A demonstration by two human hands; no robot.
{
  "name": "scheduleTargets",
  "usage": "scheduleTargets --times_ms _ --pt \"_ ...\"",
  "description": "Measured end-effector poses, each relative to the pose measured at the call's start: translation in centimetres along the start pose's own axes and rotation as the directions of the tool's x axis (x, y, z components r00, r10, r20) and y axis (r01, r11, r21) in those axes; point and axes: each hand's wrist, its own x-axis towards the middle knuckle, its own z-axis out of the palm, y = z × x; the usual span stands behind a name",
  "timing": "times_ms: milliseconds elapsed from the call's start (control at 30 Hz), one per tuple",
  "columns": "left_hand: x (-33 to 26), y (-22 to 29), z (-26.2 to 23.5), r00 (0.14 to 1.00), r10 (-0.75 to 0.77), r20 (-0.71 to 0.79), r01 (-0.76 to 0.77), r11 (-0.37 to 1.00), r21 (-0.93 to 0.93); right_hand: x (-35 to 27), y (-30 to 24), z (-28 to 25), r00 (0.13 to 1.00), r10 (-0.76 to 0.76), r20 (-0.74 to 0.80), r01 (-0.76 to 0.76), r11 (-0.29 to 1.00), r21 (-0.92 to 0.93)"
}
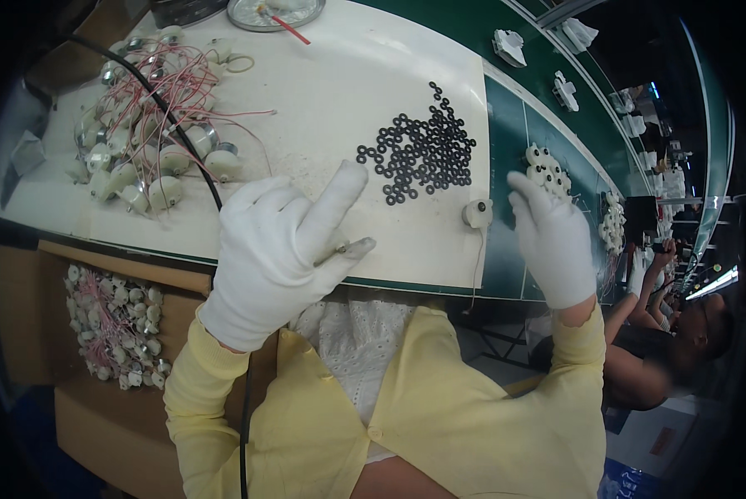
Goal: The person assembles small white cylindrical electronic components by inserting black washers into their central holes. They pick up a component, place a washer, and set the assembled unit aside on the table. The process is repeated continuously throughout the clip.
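Observation:
My left hand [269, 249], in a white glove, is above the front of the white table. Its index finger and thumb stick out while the other fingers curl; a pale bit shows between them, mostly hidden. Loose black rings [427, 150] lie spread beyond it. My right hand [553, 245], also gloved, is over the green strip with fingers stretched out and nothing visible in them. Just left of it sits a small cream motor [476, 214] with a black ring on top, its wire hanging over the edge. More ringed motors [546, 170] stand grouped past its fingertips.
Cream motors with pink wires [152, 125] are heaped at the left, a black cable [158, 100] crossing them. A cardboard box [98, 416] below holds many more. A metal dish [275, 12] stands at the back. A green conveyor [464, 33] carries white parts; another person [647, 358] sits at the right.

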Motion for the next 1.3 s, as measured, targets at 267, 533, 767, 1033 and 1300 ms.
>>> scheduleTargets --times_ms 267,533,767,1033,1300 --pt "0.0 -0.1 0.2 1.0 0.023 -0.006 -0.022 0.999 0.025 1.9 -2.1 0.2 0.922 -0.198 -0.333 0.219 0.975 0.027" --pt "0.1 -0.3 0.4 0.997 0.072 -0.002 -0.072 0.997 0.039 -0.3 -2.5 1.4 0.999 -0.019 0.05 0.01 0.984 0.177" --pt "-0.4 -0.3 0.1 0.998 0.052 0.037 -0.054 0.996 0.077 -3.5 2.5 -4.5 0.939 0.337 0.068 -0.327 0.814 0.48" --pt "-0.7 -0.1 0.2 0.998 0.002 0.061 -0.003 1.0 0.027 -7.3 14.7 -1.7 0.716 0.649 0.257 -0.691 0.713 0.124" --pt "-0.9 0.0 -0.1 0.993 -0.049 0.11 0.043 0.997 0.064 -4.4 20.3 4.3 0.874 0.452 0.18 -0.486 0.835 0.26"
